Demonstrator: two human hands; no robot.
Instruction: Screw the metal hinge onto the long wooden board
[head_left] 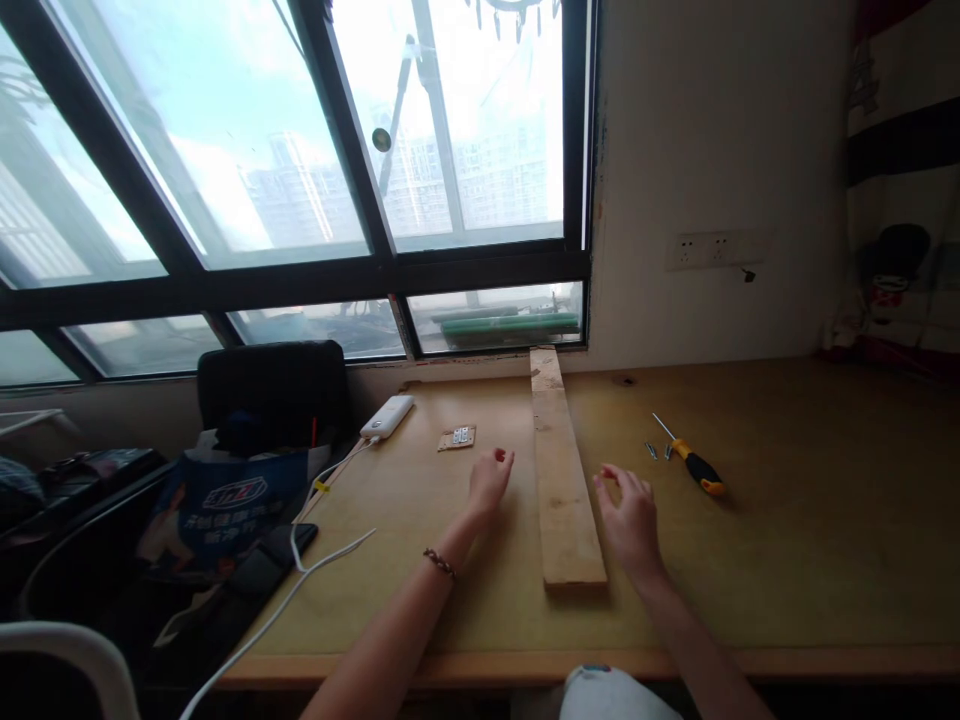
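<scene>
A long wooden plank (562,470) lies flat on the table, running from near the front edge back to the window sill. My left hand (491,482) is just left of it, apart from the wood, with fingers loosely curled and a small gap at the thumb. On the plank's other side, my right hand (631,512) is close to its edge, thumb and forefinger curved with a gap between them. Nothing shows in either hand. Right of my right hand lie a yellow-and-black screwdriver (697,467) and two small screws (651,451). A small card with metal hinge-like pieces (457,437) lies beyond my left hand.
A white power bank (388,417) with a white cable (330,562) lies along the table's left edge. Left of the table, a black chair (271,390) holds a blue bag (225,500). Behind the table are the window and a wall socket (701,251).
</scene>
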